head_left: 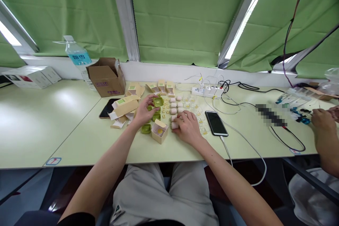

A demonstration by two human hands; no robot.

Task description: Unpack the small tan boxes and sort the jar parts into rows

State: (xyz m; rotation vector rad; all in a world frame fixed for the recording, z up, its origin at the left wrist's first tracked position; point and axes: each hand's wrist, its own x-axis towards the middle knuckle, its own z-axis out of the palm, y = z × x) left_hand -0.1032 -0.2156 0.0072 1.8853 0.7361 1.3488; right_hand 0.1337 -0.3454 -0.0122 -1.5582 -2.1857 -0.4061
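My left hand (146,109) is at a green square cup (158,101), its fingers curled against the cup's left side. More green cups, one of them (146,129) nearer the front edge, lie under and beside that hand. My right hand (187,125) rests over the near end of two columns of pale pink cylinders (173,105), fingers bent down on one of them. Between the hands are small yellow pieces (164,107) in rows and an open cream box (160,131) with something yellow inside. Clear plastic pieces (203,130) stand right of the cylinders.
Opened cream boxes (125,107) lie on a dark phone (107,109) at left, before a cardboard box (106,77). A second phone (216,123), white cables and a power strip (207,91) are at right. Another person's hand (323,120) works at far right.
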